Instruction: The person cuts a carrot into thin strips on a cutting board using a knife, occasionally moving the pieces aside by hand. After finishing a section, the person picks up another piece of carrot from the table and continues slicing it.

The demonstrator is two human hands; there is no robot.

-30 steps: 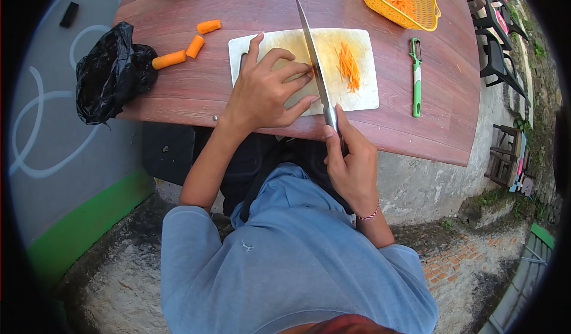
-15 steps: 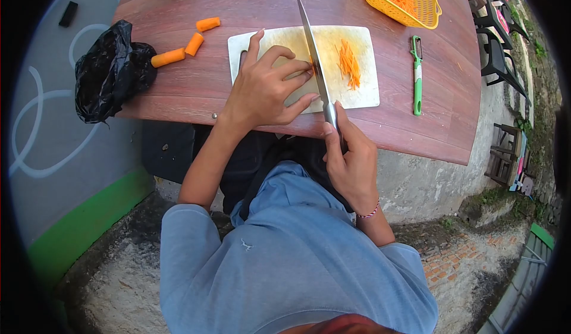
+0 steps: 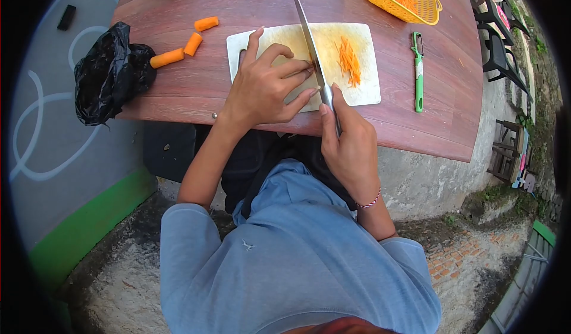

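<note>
My right hand (image 3: 349, 138) is closed round the handle of a long knife (image 3: 309, 44), its blade pointing away from me over a white cutting board (image 3: 369, 65). On the board's left part, my left hand (image 3: 267, 84) has its fingertips against the left side of the blade. A little orange shows at those fingertips, but the piece there is mostly hidden. Thin carrot strips (image 3: 350, 62) lie in a small pile right of the knife. Three carrot pieces (image 3: 193, 44) rest on the table left of the board.
A black plastic bag (image 3: 110, 75) sits at the table's left edge. Right of the board lies a green peeler (image 3: 419, 72). A yellow basket (image 3: 429, 1) with carrot shreds stands at the far right. Black chairs (image 3: 499, 51) are beyond the wooden table (image 3: 440, 133).
The knife and my right hand have shifted slightly left and away from me. My left hand has stayed nearly in place.
</note>
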